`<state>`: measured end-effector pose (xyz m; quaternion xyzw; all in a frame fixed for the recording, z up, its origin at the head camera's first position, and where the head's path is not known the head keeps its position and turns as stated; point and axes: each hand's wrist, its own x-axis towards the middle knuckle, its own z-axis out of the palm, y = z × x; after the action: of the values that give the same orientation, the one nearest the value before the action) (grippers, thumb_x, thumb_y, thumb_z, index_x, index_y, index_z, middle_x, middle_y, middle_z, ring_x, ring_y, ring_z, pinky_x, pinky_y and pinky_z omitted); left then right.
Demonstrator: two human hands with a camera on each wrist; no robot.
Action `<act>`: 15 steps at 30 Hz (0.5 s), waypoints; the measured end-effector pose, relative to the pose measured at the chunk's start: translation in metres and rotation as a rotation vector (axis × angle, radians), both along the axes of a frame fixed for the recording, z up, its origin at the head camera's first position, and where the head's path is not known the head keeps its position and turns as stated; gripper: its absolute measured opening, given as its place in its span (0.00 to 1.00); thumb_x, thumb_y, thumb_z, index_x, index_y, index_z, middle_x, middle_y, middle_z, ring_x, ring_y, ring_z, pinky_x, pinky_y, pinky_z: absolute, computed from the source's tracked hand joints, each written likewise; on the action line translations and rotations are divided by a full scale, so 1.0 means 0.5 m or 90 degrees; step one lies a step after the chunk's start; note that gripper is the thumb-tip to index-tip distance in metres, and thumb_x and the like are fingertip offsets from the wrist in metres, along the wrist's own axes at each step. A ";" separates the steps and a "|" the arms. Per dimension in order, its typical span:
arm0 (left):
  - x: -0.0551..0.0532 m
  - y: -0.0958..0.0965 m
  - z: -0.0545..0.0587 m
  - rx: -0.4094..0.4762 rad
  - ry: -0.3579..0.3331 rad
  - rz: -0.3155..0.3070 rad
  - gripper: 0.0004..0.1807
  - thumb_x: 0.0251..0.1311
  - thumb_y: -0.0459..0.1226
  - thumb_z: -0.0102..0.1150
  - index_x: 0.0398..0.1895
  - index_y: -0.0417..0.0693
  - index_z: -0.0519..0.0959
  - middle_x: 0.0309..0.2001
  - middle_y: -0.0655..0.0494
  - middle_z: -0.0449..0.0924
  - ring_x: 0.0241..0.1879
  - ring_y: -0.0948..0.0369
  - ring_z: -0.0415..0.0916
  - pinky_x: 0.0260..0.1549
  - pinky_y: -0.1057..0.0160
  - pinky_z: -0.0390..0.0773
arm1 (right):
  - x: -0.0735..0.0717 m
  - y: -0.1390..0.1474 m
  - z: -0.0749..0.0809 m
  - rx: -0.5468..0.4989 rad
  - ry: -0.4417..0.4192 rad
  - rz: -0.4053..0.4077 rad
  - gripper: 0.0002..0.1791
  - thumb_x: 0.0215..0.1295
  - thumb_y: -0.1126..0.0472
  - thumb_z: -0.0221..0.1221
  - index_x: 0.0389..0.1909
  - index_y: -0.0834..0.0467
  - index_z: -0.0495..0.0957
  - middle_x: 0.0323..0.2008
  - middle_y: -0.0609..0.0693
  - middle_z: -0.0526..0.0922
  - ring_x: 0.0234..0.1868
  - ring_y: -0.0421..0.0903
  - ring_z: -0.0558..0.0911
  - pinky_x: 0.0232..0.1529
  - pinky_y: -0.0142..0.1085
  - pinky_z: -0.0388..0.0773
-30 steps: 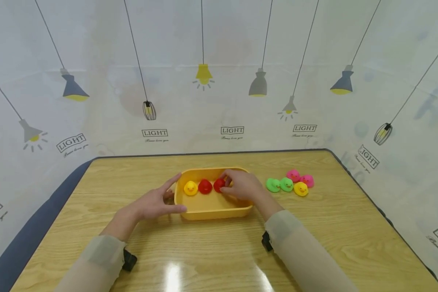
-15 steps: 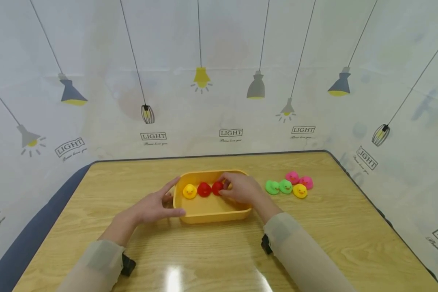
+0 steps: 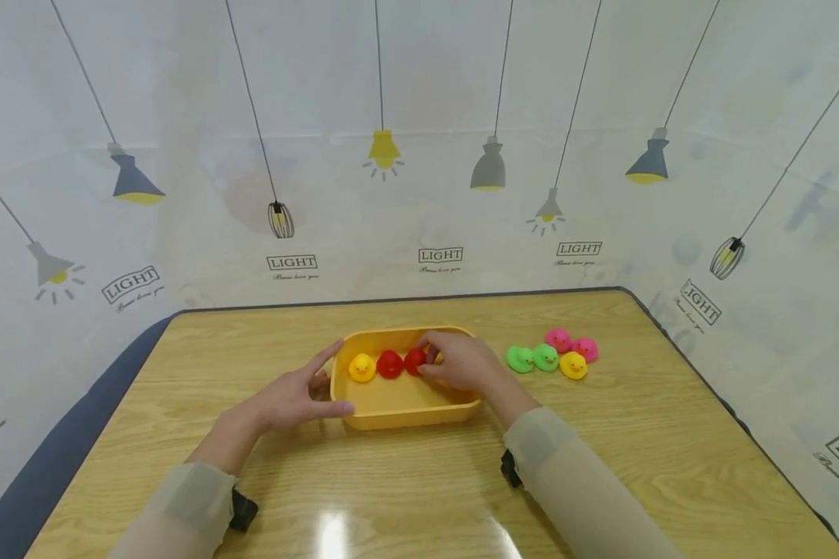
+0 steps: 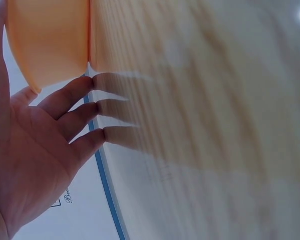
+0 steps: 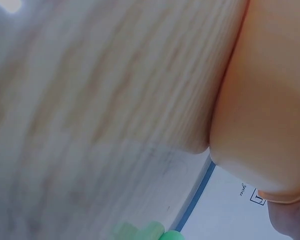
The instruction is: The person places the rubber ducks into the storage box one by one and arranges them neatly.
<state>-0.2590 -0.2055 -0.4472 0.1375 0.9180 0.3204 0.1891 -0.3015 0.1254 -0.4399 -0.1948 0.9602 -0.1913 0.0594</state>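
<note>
A yellow-orange plastic bin (image 3: 412, 420) stands on the table in the head view. Inside, along its back half, a yellow rubber duck (image 3: 362, 369), a red duck (image 3: 390, 365) and a second red duck (image 3: 412, 362) sit in a row. My right hand (image 3: 461, 363) reaches over the bin's right end and pinches the second red duck between thumb and fingers, partly covering it. At the bin's left end is my left hand (image 3: 290, 400), thumb on the front rim and index finger at the back corner. In the left wrist view, its other fingers (image 4: 84, 142) extend loosely to the tabletop.
Right of the bin, two green ducks (image 3: 546, 358), two pink ducks (image 3: 584, 348) and a yellow duck (image 3: 573, 366) are grouped on the wooden table (image 3: 419, 481). A lamp-patterned cloth (image 3: 419, 202) hangs behind the table's far edge.
The red duck in my right hand has shifted slightly left, closing the small gap to the other red duck. My left hand keeps its place on the bin. The head view has tilted a little.
</note>
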 end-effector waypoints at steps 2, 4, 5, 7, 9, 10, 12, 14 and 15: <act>0.000 0.001 0.001 0.002 -0.001 0.002 0.64 0.60 0.71 0.71 0.90 0.86 0.37 0.83 0.32 0.64 0.82 0.29 0.61 0.77 0.20 0.58 | -0.001 0.001 -0.001 -0.001 0.005 -0.001 0.16 0.76 0.47 0.70 0.59 0.44 0.83 0.44 0.39 0.88 0.45 0.41 0.83 0.57 0.44 0.84; 0.000 0.001 0.002 0.004 0.001 0.002 0.64 0.60 0.71 0.71 0.89 0.86 0.37 0.82 0.32 0.64 0.82 0.29 0.61 0.77 0.20 0.59 | -0.002 0.001 -0.002 -0.005 0.009 -0.003 0.15 0.75 0.47 0.70 0.58 0.44 0.84 0.44 0.39 0.88 0.45 0.41 0.83 0.57 0.44 0.84; 0.000 0.001 0.002 0.005 0.000 0.005 0.64 0.60 0.71 0.71 0.89 0.87 0.37 0.83 0.32 0.64 0.82 0.29 0.61 0.77 0.20 0.59 | -0.002 0.001 -0.002 -0.006 0.009 -0.003 0.15 0.75 0.47 0.70 0.58 0.44 0.84 0.44 0.39 0.88 0.45 0.41 0.83 0.57 0.44 0.84; 0.001 0.002 0.003 0.005 0.002 0.004 0.64 0.60 0.71 0.72 0.89 0.87 0.37 0.82 0.31 0.64 0.81 0.29 0.62 0.77 0.21 0.59 | -0.002 0.002 -0.003 -0.005 0.006 -0.003 0.16 0.75 0.47 0.70 0.59 0.43 0.83 0.44 0.38 0.88 0.45 0.41 0.83 0.57 0.44 0.83; 0.002 0.001 0.002 0.003 0.002 0.003 0.64 0.60 0.70 0.72 0.89 0.86 0.37 0.82 0.31 0.65 0.81 0.29 0.62 0.77 0.21 0.59 | -0.001 0.002 -0.004 -0.003 0.001 -0.002 0.16 0.75 0.47 0.70 0.59 0.43 0.83 0.44 0.38 0.88 0.45 0.41 0.83 0.57 0.44 0.83; 0.003 0.002 0.001 0.002 0.002 0.003 0.64 0.60 0.70 0.72 0.89 0.86 0.37 0.82 0.31 0.65 0.81 0.29 0.62 0.77 0.21 0.60 | -0.001 0.002 -0.004 -0.001 -0.001 0.000 0.16 0.76 0.46 0.70 0.59 0.43 0.83 0.44 0.38 0.88 0.45 0.41 0.83 0.57 0.44 0.83; 0.005 0.002 0.000 0.001 0.003 0.001 0.64 0.61 0.70 0.72 0.89 0.86 0.37 0.82 0.31 0.64 0.81 0.29 0.62 0.76 0.20 0.60 | -0.001 0.002 -0.004 0.001 -0.002 0.001 0.16 0.76 0.47 0.70 0.59 0.43 0.83 0.45 0.38 0.88 0.45 0.41 0.83 0.57 0.44 0.83; 0.006 0.002 0.000 0.003 0.003 0.001 0.64 0.61 0.69 0.72 0.89 0.86 0.37 0.82 0.31 0.64 0.81 0.28 0.62 0.76 0.20 0.59 | -0.001 0.002 -0.004 0.002 0.001 0.002 0.16 0.76 0.47 0.70 0.59 0.43 0.83 0.45 0.38 0.88 0.45 0.41 0.83 0.57 0.44 0.83; 0.006 0.003 0.000 0.004 0.003 0.002 0.64 0.61 0.69 0.72 0.89 0.86 0.37 0.82 0.31 0.64 0.81 0.28 0.62 0.76 0.20 0.59 | -0.002 0.002 -0.003 0.001 0.003 0.003 0.16 0.76 0.47 0.70 0.59 0.43 0.83 0.45 0.39 0.88 0.45 0.41 0.83 0.57 0.44 0.83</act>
<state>-0.2561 -0.2040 -0.4472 0.1376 0.9178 0.3228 0.1858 -0.3023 0.1262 -0.4415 -0.1971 0.9601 -0.1898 0.0580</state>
